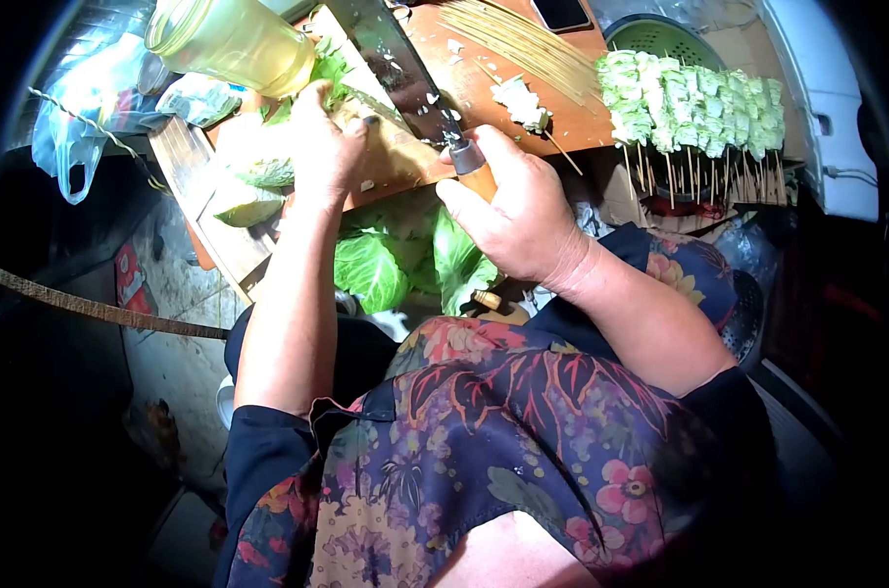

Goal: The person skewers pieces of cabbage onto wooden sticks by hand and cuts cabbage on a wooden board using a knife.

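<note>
My right hand (pixel 528 211) is wrapped round the handle of a large cleaver (pixel 391 69), whose dark blade, dotted with white bits, points up and away over the cutting board (pixel 391 147). At the board's left part, my left hand (pixel 325 147) is at some green leaves (pixel 332 67), close to the base of a yellowish clear jar (pixel 234 44). Its fingertips are partly hidden, so its grip cannot be made out. Just right of the cleaver lies a skewer with pale cabbage pieces (pixel 521 104).
Bare skewers (pixel 508 34) and a phone (pixel 560 14) lie at the back. Rows of loaded cabbage skewers (pixel 694 103) stand at right, near a green colander (pixel 660 39). Cabbages (pixel 369 271) sit below the board's edge. A blue plastic bag (pixel 72 122) is at left.
</note>
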`<state>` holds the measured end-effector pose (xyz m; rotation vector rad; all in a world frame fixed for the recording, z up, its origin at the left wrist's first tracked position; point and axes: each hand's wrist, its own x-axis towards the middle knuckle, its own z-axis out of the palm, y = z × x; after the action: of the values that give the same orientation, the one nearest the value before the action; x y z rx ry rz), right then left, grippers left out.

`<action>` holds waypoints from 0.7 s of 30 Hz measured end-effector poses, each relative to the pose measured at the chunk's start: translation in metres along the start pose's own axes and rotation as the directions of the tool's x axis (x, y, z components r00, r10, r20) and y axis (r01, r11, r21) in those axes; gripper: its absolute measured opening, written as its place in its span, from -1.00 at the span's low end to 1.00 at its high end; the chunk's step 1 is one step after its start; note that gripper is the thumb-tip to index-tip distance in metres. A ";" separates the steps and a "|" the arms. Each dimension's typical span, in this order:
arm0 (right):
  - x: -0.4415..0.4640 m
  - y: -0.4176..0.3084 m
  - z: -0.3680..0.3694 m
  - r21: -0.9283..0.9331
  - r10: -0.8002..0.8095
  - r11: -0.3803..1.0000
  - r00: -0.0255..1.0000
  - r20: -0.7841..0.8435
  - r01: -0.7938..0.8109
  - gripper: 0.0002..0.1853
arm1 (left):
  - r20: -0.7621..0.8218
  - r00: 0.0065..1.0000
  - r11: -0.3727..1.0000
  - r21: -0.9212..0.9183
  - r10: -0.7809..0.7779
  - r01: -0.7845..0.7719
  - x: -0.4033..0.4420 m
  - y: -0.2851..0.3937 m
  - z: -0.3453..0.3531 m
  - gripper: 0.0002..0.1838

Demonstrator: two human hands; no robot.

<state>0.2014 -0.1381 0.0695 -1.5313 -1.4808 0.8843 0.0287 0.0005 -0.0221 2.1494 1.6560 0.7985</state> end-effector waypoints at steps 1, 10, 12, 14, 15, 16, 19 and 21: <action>0.000 0.000 -0.001 0.002 0.002 1.000 1.000 -0.022 -0.002 -0.72 | 0.000 1.000 1.000 -0.003 0.000 0.000 0.002 0.003 0.001 -0.52; -0.001 0.001 -0.009 0.021 0.047 0.999 0.998 -0.040 -0.046 -0.72 | 0.221 0.938 0.964 -0.072 0.266 -0.256 0.007 0.014 -0.009 -0.33; -0.002 0.000 -0.010 -0.014 0.094 0.995 0.995 -0.019 -0.094 -0.73 | 0.346 0.932 0.985 -0.160 0.111 -0.058 -0.001 0.017 -0.008 -0.35; -0.002 -0.003 -0.010 -0.012 0.114 0.993 0.993 -0.012 -0.114 -0.73 | 0.274 0.957 0.978 -0.207 0.094 -0.037 -0.009 0.011 -0.003 -0.37; -0.002 -0.004 -0.010 -0.011 0.131 0.991 0.991 -0.002 -0.131 -0.72 | 0.234 0.971 0.948 -0.318 0.055 0.023 -0.012 0.006 0.004 -0.39; -0.004 -0.003 -0.010 -0.013 0.130 0.991 0.991 -0.001 -0.130 -0.72 | 0.199 0.980 0.901 -0.426 0.010 0.077 -0.014 0.002 0.009 -0.41; -0.008 0.001 -0.009 -0.056 0.142 0.989 0.989 0.029 -0.140 -0.71 | 0.410 0.889 0.545 -0.706 -0.206 0.452 -0.019 0.004 0.001 -0.52; -0.013 0.005 -0.007 -0.099 0.067 0.993 0.997 0.030 -0.064 -0.70 | 0.552 0.753 0.326 -0.681 -0.358 0.655 -0.022 0.016 -0.007 -0.56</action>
<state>0.2090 -0.1514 0.0675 -1.6521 -1.5248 0.8905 0.0335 -0.0252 -0.0128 0.8665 1.2210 0.7682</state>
